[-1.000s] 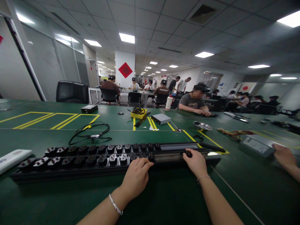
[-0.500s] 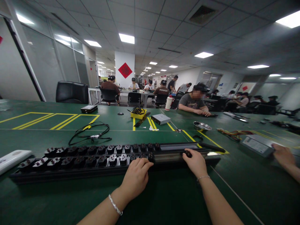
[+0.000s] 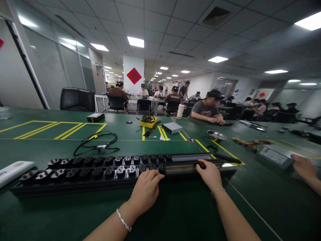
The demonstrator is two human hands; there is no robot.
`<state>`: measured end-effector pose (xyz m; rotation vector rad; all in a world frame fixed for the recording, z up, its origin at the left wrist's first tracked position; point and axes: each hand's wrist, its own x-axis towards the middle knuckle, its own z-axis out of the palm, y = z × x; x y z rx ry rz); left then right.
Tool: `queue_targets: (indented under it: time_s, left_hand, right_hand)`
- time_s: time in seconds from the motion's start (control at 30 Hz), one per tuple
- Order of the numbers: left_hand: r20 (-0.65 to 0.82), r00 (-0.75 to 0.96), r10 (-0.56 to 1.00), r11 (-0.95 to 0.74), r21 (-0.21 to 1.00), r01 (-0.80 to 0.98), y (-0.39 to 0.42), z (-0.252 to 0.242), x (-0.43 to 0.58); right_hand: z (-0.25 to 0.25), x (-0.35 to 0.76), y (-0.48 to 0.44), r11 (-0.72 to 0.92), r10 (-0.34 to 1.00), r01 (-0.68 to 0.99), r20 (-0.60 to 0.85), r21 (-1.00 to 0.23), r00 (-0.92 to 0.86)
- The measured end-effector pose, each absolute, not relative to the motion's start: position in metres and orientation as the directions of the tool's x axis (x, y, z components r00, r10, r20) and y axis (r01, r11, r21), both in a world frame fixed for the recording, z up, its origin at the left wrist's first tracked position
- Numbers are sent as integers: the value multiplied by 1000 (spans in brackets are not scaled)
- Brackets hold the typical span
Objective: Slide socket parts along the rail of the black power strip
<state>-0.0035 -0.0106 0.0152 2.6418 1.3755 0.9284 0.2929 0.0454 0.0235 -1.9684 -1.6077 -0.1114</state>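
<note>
A long black power strip housing (image 3: 75,189) lies across the table before me, with two parallel channels. Rows of black socket modules (image 3: 97,172), metal prongs facing up, fill its left and middle part. My left hand (image 3: 146,185) rests at the near channel, its closed fingertips on the last module (image 3: 162,167) of that row. Further right, my right hand (image 3: 210,174) pinches a small dark piece (image 3: 201,164) above the bare metallic stretch of the channel (image 3: 182,170). Fingers cover most of that piece, so its exact kind is unclear.
A black cable (image 3: 96,142) lies behind the housing, a white case (image 3: 15,170) at left. Beyond are a yellow tray (image 3: 147,124), grey box (image 3: 172,127) and metal bowl (image 3: 216,135). Another person's hand (image 3: 303,167) touches a power supply (image 3: 274,155) at right. A co-worker (image 3: 207,110) sits opposite.
My right hand has shifted very slightly to the right with the small dark piece. My left hand stays in place. In the background, a person has lowered their body.
</note>
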Motion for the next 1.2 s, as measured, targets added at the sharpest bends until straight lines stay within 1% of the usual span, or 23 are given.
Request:
queue_targets:
  time_s: [0.13, 0.23, 0.3, 0.63, 0.83, 0.97, 1.2]
  left_hand:
    - [511, 433, 743, -615, 265, 743, -10, 14, -3]
    - [521, 430, 737, -616, 258, 744, -9, 13, -3]
    - [520, 431, 738, -617, 259, 743, -9, 13, -3]
    - [510, 431, 745, -614, 269, 742, -11, 17, -3]
    - [509, 432, 745, -620, 288, 730, -10, 15, -3]
    - [508, 429, 747, -616, 288, 733, -10, 15, -3]
    - [491, 435, 755, -614, 293, 733, -12, 20, -3]
  right_hand:
    - [18, 295, 47, -56, 846, 926, 475, -373, 242]
    - [15, 296, 48, -6, 808, 943, 554, -332, 200]
    - [14, 297, 48, 0, 800, 949, 569, -315, 189]
    - [16, 300, 48, -98, 827, 942, 500, -320, 256]
    - [18, 298, 47, -135, 824, 922, 476, -363, 308]
    - [16, 299, 48, -146, 821, 910, 466, -387, 330]
    - [14, 302, 49, -145, 832, 912, 451, -384, 322]
